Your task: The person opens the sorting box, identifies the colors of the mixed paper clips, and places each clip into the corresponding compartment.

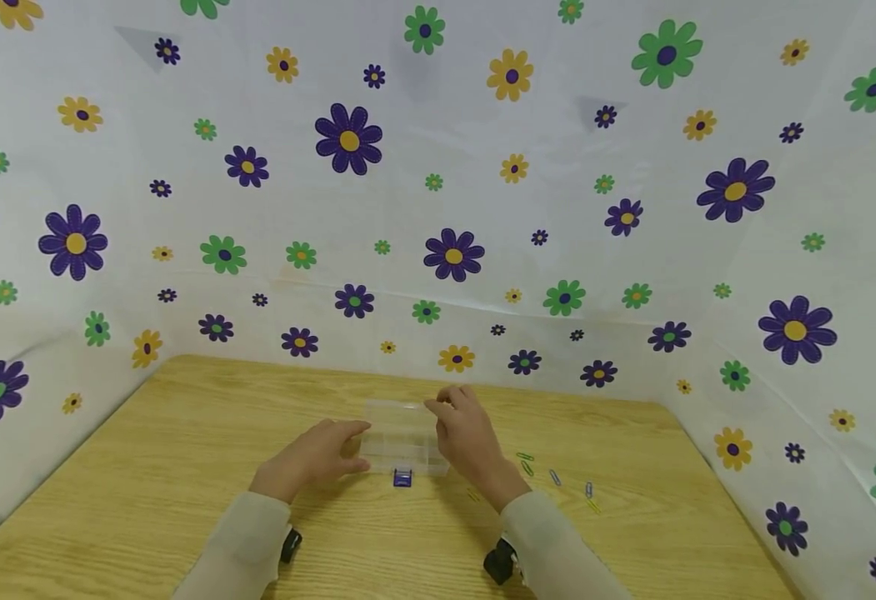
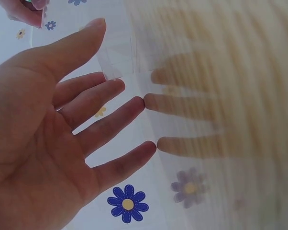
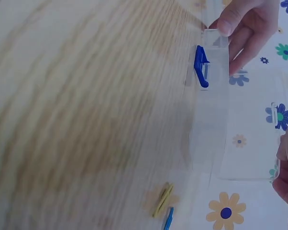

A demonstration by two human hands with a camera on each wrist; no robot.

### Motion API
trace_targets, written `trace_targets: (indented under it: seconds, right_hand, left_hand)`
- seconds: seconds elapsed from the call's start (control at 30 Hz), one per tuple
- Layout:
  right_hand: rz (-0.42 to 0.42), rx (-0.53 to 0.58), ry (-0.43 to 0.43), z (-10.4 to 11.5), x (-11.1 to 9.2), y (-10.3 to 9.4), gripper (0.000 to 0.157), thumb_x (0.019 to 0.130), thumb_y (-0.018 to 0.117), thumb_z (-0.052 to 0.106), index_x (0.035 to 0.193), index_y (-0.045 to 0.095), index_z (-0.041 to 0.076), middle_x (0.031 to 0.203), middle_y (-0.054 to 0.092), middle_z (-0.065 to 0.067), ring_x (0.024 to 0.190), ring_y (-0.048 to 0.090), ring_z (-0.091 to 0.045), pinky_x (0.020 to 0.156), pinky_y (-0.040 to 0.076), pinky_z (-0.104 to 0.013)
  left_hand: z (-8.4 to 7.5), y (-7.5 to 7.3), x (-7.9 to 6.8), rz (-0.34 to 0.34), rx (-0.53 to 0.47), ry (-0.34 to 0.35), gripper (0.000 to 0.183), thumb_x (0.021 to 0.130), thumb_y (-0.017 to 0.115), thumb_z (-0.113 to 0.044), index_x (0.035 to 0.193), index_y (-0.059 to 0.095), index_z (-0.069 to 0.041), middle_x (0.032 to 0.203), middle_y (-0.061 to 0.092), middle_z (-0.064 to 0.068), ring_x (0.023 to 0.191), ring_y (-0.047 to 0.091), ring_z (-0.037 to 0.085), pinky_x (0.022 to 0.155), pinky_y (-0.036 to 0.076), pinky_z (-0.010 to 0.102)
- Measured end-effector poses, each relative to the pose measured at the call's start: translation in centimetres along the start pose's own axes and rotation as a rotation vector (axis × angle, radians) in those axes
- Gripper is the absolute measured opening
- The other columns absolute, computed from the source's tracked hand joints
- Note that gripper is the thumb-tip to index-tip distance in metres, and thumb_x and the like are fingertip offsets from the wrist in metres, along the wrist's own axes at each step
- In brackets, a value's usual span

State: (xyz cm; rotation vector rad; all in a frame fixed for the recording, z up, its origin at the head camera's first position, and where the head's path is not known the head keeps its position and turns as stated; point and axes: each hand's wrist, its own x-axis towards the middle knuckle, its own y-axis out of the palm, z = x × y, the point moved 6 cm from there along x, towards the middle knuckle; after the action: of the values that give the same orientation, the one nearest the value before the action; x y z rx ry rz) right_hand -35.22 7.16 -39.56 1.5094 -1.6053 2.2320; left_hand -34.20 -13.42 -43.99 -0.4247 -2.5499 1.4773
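Left hand [image 1: 317,454]: at left side of clear box [image 3: 206,124], thumb and fingers apart. Right hand [image 1: 471,437]: pinching edge of raised lid [image 3: 249,153]. On worktop [image 1: 182,467] to right: loose paperclips [image 1: 555,477].

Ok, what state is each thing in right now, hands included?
Clear box: open, resting on the table
Lid: raised, standing up from the box
Blue latch: unfastened, at the box's front
Paper clips: loose, scattered right of the box
Left hand: at the box's left end, thumb and fingers apart
Right hand: pinching the lid's edge
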Motion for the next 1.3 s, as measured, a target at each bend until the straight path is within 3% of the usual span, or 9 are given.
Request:
trace_targets:
  seconds: [0.27, 0.43, 0.53, 0.67, 0.77, 1.3]
  right_hand:
    - [0.058, -0.082, -0.002, 0.3, 0.4, 0.3, 0.026, 0.093, 0.072, 0.004, 0.118, 0.075, 0.004, 0.113, 0.073, -0.011, 0.104, 0.065, -0.025, 0.090, 0.063, -0.034]
    - [0.122, -0.039, 0.029, -0.3, 0.5, 0.7, 0.029, 0.097, 0.071, 0.014, 0.123, 0.072, 0.003, 0.121, 0.074, -0.013, 0.113, 0.067, -0.028, 0.099, 0.061, -0.039]
    - [0.243, 0.009, 0.081, -0.7, 0.4, 1.4, 0.039, 0.103, 0.064, 0.025, 0.133, 0.066, 0.001, 0.136, 0.067, -0.018, 0.128, 0.061, -0.034, 0.109, 0.055, -0.046]
    - [0.455, 0.066, 0.171, -1.1, -0.1, 2.6, 0.057, 0.108, 0.052, 0.039, 0.149, 0.050, -0.001, 0.158, 0.045, -0.023, 0.149, 0.041, -0.041, 0.120, 0.044, -0.055]
    - [0.543, 0.093, 0.205, -1.2, -0.2, 3.3, 0.063, 0.109, 0.046, 0.043, 0.154, 0.044, -0.001, 0.165, 0.035, -0.024, 0.156, 0.030, -0.042, 0.123, 0.038, -0.057]
    - [0.656, 0.152, 0.253, -2.0, 0.0, 5.0, 0.058, 0.111, 0.039, 0.043, 0.152, 0.048, 0.003, 0.168, 0.028, -0.024, 0.159, 0.022, -0.042, 0.129, 0.027, -0.056]
  left_hand:
    - [0.1, 0.0, 0.2, 0.006, 0.002, -0.011, 0.063, 0.093, 0.078, -0.028, 0.148, 0.055, -0.009, 0.149, 0.059, 0.016, 0.141, 0.051, 0.043, 0.119, 0.041, 0.060]
    - [0.2, 0.2, 0.1, 0.009, -0.005, -0.023, 0.063, 0.093, 0.078, -0.028, 0.148, 0.055, -0.009, 0.149, 0.058, 0.016, 0.141, 0.050, 0.042, 0.120, 0.041, 0.060]
    - [0.3, 0.3, 0.0, 0.009, -0.011, -0.030, 0.063, 0.093, 0.078, -0.029, 0.149, 0.055, -0.010, 0.150, 0.058, 0.016, 0.142, 0.050, 0.042, 0.120, 0.040, 0.060]
    - [0.3, 0.3, 0.0, 0.010, -0.017, -0.039, 0.063, 0.093, 0.078, -0.029, 0.149, 0.055, -0.011, 0.151, 0.057, 0.016, 0.143, 0.049, 0.042, 0.121, 0.040, 0.060]
    - [0.3, 0.3, -0.1, 0.008, -0.017, -0.039, 0.062, 0.093, 0.078, -0.029, 0.148, 0.056, -0.010, 0.151, 0.057, 0.016, 0.142, 0.050, 0.042, 0.120, 0.040, 0.060]
    - [-0.1, 0.3, 0.0, 0.002, -0.011, -0.032, 0.062, 0.093, 0.078, -0.028, 0.148, 0.055, -0.010, 0.152, 0.057, 0.016, 0.144, 0.049, 0.041, 0.121, 0.040, 0.059]
